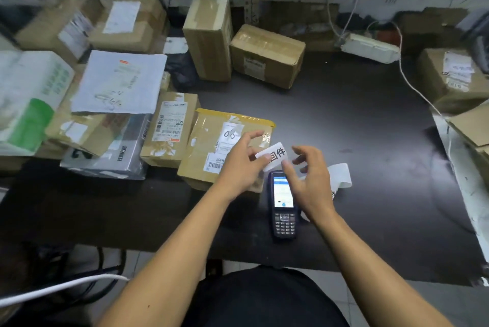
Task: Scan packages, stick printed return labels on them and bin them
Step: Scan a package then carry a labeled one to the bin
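Near edge: two bare forearms reaching over a dark table. Left hand pinching the near-left corner of a white label printed with two large black characters; thumb and forefinger closed on it, other fingers loosely spread. Right hand just right of the label, fingers curled at its lower edge; contact probable, actual grip cannot be told. Label held in the air between the two hands, tilted.

Directly below the hands: handheld scanner lying flat on the table, screen lit, untouched. Just behind the right hand: curled strip of white backing paper, so label probably peeled off already or nearly so.

Just left of the left hand, partly under its wrist: flat brown package with yellow tape along the far edge, a slip marked "06" and a barcode sticker on top. No large-character label visible on it yet.

Judgement on progress: scan of this package likely done (scanner set down, screen active), label printed and in hand. Sticking not yet done; binning not yet done. No bin identifiable.

Further left of the left hand: stack of boxes and a grey mailer bag, none showing a return label, so apparently still to process. More boxes well beyond the hands.
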